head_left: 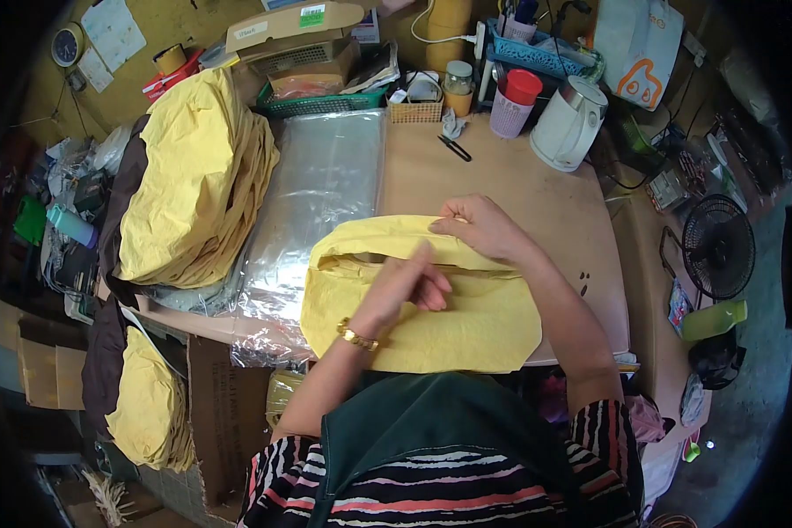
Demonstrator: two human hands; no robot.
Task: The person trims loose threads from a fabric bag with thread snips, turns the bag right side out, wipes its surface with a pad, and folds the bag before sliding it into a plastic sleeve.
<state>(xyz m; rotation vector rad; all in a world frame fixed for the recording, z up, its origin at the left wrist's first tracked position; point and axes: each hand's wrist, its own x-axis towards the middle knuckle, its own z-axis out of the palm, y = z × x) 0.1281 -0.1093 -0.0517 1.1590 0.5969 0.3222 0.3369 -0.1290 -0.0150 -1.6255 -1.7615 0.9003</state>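
A yellow fabric piece (422,339), like a flat cover or bag with a long slit across its upper part, lies in front of me on the table. At its far edge my right hand (482,227) is closed, thumb and fingers pinching the folded yellow cloth. My left hand (409,286), with a gold watch or bracelet (357,334) at the wrist, hovers over the slit. Its fingers are apart and slightly blurred, with nothing visible in them. Under the fabric's left side lies a pile of clear plastic bags (321,176).
A tall stack of yellow and dark brown fabric pieces (185,176) stands on the left; another bundle (145,405) hangs lower. Black thread snips (455,148), a white kettle (568,123), cups (512,106) and baskets (326,104) line the back. A black fan (718,246) stands right.
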